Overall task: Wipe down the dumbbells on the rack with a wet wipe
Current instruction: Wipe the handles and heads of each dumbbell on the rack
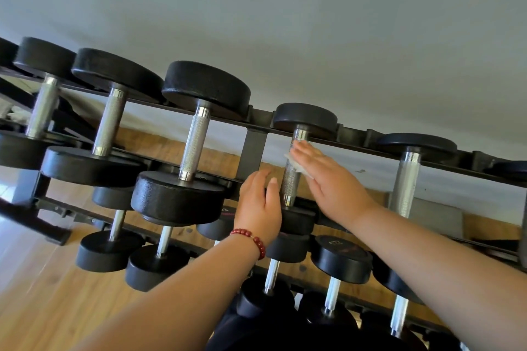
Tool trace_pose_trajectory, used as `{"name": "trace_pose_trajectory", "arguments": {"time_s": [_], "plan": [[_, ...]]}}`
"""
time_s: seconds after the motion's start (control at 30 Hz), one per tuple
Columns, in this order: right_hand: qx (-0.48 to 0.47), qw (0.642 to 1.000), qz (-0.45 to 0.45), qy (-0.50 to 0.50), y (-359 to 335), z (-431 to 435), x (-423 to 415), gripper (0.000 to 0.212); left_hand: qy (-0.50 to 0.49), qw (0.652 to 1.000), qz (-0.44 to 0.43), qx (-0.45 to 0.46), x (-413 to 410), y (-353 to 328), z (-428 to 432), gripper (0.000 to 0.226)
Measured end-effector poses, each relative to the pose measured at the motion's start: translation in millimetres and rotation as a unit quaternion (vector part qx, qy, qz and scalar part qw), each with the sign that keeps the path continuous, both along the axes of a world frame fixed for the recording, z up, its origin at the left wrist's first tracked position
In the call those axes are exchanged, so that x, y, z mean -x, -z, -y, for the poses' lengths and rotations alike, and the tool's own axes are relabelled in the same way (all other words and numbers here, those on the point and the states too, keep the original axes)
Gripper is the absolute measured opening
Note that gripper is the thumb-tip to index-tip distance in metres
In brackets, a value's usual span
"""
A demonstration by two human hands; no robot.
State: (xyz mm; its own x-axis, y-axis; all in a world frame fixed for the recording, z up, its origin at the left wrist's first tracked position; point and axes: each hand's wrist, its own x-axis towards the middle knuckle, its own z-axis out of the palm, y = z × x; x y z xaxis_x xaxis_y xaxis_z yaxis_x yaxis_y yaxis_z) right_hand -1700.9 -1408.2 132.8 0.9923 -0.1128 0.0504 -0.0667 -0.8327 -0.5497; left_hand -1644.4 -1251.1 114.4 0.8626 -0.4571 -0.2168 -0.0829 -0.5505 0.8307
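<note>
Left end of the black steel tiered rack (355, 134), top tier: three large dumbbells with black round heads and knurled chrome handles (196, 139), lying across the rails, under neither hand. Just right of the flat centre brace (253, 151): left hand (261, 205), red bead bracelet (251, 236) at the wrist, fingers straight and close together, at the front rail beside the near head of the smaller black-headed dumbbell (291, 182); contact not clear. Use as a brace against rolling. Next right: white wet wipe (293, 165) on the knurled chrome handle of that dumbbell, pressed flat under the right hand (330, 179), fingers straight and together, not curled round the bar. Judged step: handle wipe, fourth unit of the tier. Wrap the wipe round the bar and twist to reach the underside of the knurling; expect upper-face cleaning only from flat strokes. Follow with both heads. Right end of the tier: a similar black-headed dumbbell (407, 177), presumably next.
</note>
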Motion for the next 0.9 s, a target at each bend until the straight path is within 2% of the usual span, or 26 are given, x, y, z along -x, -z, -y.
{"name": "trace_pose_trajectory", "arguments": {"time_s": [0.1, 0.2, 0.33, 0.37, 0.4, 0.47, 0.5, 0.53, 0.67, 0.73, 0.8, 0.83, 0.9], "plan": [[-0.048, 0.993, 0.041, 0.101, 4, -12, 8, 0.052, 0.005, 1.000, -0.004, -0.005, -2, 2, 0, 0.044], [-0.106, 0.977, 0.013, 0.186, 3, -21, 8, 0.050, 0.010, 1.000, -0.007, 0.000, -1, 0, -2, 0.043], [-0.311, 0.913, -0.077, 0.251, -10, -34, -13, 0.048, 0.006, 1.000, -0.004, 0.006, -1, 1, -2, 0.042], [-0.386, 0.884, -0.088, 0.249, -11, -35, -17, 0.049, 0.006, 1.000, -0.004, 0.007, -1, 2, -2, 0.041], [-0.481, 0.834, -0.090, 0.255, -11, -35, -19, 0.051, 0.006, 1.000, -0.005, 0.010, -1, 1, -2, 0.041], [-0.644, 0.709, -0.083, 0.276, -12, -32, -20, 0.050, 0.007, 1.000, -0.007, 0.014, -1, 1, -3, 0.039], [-0.677, 0.681, -0.070, 0.271, -11, -29, -19, 0.045, 0.008, 1.000, -0.008, 0.015, -1, 1, -2, 0.039], [-0.671, 0.692, -0.066, 0.256, -9, -26, -18, 0.043, 0.008, 1.000, -0.008, 0.015, -2, 1, -2, 0.039], [-0.492, 0.830, -0.083, 0.250, 3, -25, -20, 0.043, 0.010, 1.000, -0.005, 0.018, -2, 1, -2, 0.037], [-0.424, 0.861, -0.069, 0.273, 9, -29, -30, 0.029, 0.013, 1.000, -0.006, 0.019, -1, 0, -2, 0.037], [-0.383, 0.866, -0.049, 0.319, 8, -33, -45, 0.021, 0.013, 1.000, -0.006, 0.019, -2, 1, -3, 0.036], [-0.385, 0.852, -0.032, 0.354, 7, -35, -53, 0.022, 0.010, 1.000, -0.007, 0.020, -3, 2, -4, 0.036], [-0.442, 0.797, -0.004, 0.411, 6, -38, -64, 0.028, 0.003, 1.000, -0.012, 0.020, -4, 4, -5, 0.036]]}}
